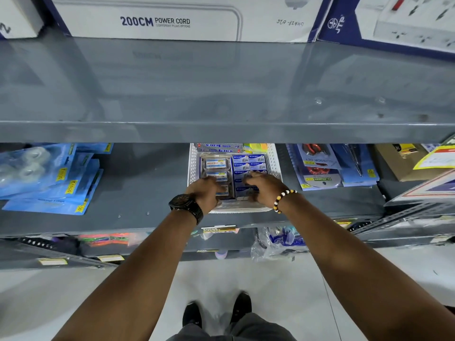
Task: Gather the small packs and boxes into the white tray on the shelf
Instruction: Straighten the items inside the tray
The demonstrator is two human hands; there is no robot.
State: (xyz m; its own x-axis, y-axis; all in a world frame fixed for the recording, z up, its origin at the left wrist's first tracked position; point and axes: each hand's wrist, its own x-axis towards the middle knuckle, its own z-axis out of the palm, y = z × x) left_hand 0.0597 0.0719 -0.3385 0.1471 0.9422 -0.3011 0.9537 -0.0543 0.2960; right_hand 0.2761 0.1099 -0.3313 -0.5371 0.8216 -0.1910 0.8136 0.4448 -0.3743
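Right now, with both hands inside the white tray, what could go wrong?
1. The white tray looks nearly full of blue boxes and clear packs; pressing with the left hand and right hand could pop one out.
2. The tray's near end sits towards the shelf edge, so a pull may tip it to the floor.
3. The upper shelf hides the tray's back, so packs there may shift unseen.

The top box (pixel 147 20) reads "200CM POWER CORD"; its neighbour (pixel 384 23) "JTP"; a blister card (pixel 317 166) "SCISSOR SET"; tray packs (pixel 219 146) perhaps "Softek".
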